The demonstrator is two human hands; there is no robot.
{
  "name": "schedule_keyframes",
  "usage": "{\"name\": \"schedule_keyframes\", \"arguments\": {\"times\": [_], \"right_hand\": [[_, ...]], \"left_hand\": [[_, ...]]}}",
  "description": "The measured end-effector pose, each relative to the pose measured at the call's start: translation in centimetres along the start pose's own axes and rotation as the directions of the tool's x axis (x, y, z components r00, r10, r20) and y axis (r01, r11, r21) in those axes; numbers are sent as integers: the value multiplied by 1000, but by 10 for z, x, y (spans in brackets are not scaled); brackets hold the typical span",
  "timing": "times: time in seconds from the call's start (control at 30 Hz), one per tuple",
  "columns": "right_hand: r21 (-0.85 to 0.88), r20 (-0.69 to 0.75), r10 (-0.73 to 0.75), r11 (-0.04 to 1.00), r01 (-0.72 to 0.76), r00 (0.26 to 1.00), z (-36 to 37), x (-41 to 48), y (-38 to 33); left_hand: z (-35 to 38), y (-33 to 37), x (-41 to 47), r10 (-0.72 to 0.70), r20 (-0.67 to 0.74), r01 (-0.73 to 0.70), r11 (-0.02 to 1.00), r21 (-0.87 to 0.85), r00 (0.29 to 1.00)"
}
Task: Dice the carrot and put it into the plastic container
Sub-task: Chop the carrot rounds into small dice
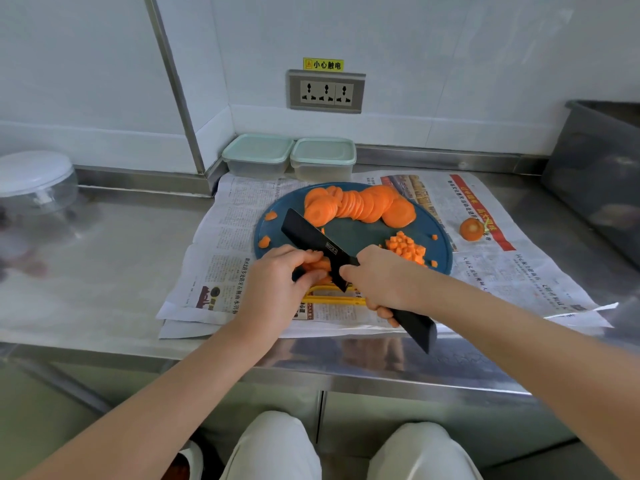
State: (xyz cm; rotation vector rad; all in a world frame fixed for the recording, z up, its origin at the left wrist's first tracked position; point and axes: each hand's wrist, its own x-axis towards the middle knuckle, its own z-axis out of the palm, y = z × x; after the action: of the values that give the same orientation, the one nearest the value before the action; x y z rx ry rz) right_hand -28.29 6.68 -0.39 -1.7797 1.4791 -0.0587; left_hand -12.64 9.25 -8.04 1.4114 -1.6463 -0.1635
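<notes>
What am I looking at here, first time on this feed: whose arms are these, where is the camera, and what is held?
No machine: a person's two bare hands, seen by one camera worn on the head, looking down. The right hand grips a black knife; the left hand holds a carrot stack on the blue board. On the board lie fanned carrot slices and a diced pile. The board sits on newspaper on a steel counter; two lidded plastic containers stand behind.
</notes>
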Motion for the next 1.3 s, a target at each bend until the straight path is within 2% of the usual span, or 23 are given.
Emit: {"name": "schedule_keyframes", "arguments": {"times": [0.07, 0.27, 0.47, 0.63, 0.7, 0.87, 1.0, 1.07, 1.13, 1.17, 1.23, 1.3], "right_hand": [[-21, -29, 2, 1000, -2, 1000, 5, 6, -2], [-235, -148, -67, 972, 30, 987, 12, 12, -9], [25, -48, -8, 1000, 9, 999, 4, 9, 0], [60, -14, -25, 998, 26, 1000, -1, 4, 5], [-8, -35, -55, 998, 55, 998, 0, 4, 6], [-342, -173, -174, 934, 107, 969, 8, 7, 4], [-491, -159, -256, 858, 148, 953, 8, 10, 2], [-500, -168, -265, 853, 150, 949, 9, 10, 2], [-481, -170, -255, 865, 145, 952, 9, 10, 3], [-419, -166, -220, 898, 133, 961, 8, 10, 5], [-178, -112, -111, 980, 90, 988, 5, 8, 10], [60, -43, -24, 998, 26, 999, 2, 6, 14]], "left_hand": [[0, 0, 0, 5, -3, -5, 1000, -4, 1000], [-1, -1, -1, 30, 12, -30, 1000, -5, 999], [-4, -6, -3, 54, 58, -54, 999, 4, 997], [-4, -3, -2, 67, 29, -67, 998, 3, 997], [-4, -3, -3, 81, 33, -82, 996, 19, 996], [-3, -1, -3, 89, 21, -90, 993, 71, 996], [-5, -1, -4, 89, 28, -91, 993, 79, 996], [-5, -1, -4, 84, 23, -85, 994, 71, 996], [-5, 0, -4, 82, 24, -83, 994, 68, 996], [-4, 0, -4, 80, 24, -82, 995, 65, 996], [-4, 0, -4, 86, 20, -87, 995, 56, 996], [-3, -1, -5, 92, 23, -93, 994, 55, 995]]}}
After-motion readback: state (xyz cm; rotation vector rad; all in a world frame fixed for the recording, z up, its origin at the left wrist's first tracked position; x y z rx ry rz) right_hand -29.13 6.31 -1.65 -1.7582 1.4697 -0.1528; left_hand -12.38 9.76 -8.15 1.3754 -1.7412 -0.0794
